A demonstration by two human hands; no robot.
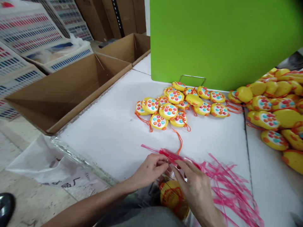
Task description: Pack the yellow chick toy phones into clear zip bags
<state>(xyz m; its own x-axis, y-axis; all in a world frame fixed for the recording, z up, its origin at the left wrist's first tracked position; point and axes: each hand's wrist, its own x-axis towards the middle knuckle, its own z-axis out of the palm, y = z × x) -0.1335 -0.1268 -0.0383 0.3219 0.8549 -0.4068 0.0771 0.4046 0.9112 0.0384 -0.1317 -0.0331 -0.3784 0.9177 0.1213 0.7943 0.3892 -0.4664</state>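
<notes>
At the table's front edge, my left hand (151, 167) is closed, fingers pinched at the gathered top of a clear plastic bag (170, 174). Facing it, my right hand (195, 181) has thumb and fingers closed on the same film. Inside the bag, a yellow toy (174, 197) shows above my lap. Pink plastic strips (169, 154) lie just behind my fingertips; whether any is gripped I cannot tell. More loose pink strips (234, 189) spread to the right of my right hand. An orange cord loop (180, 142) lies just beyond the fingers.
Yellow toys with coloured dots (168, 111) cluster on the white table (113, 126). A larger pile of them (272, 116) sits at right. Behind stands a green panel (213, 41). Open cardboard boxes (71, 82) border the left edge, with white crates (28, 28) beyond.
</notes>
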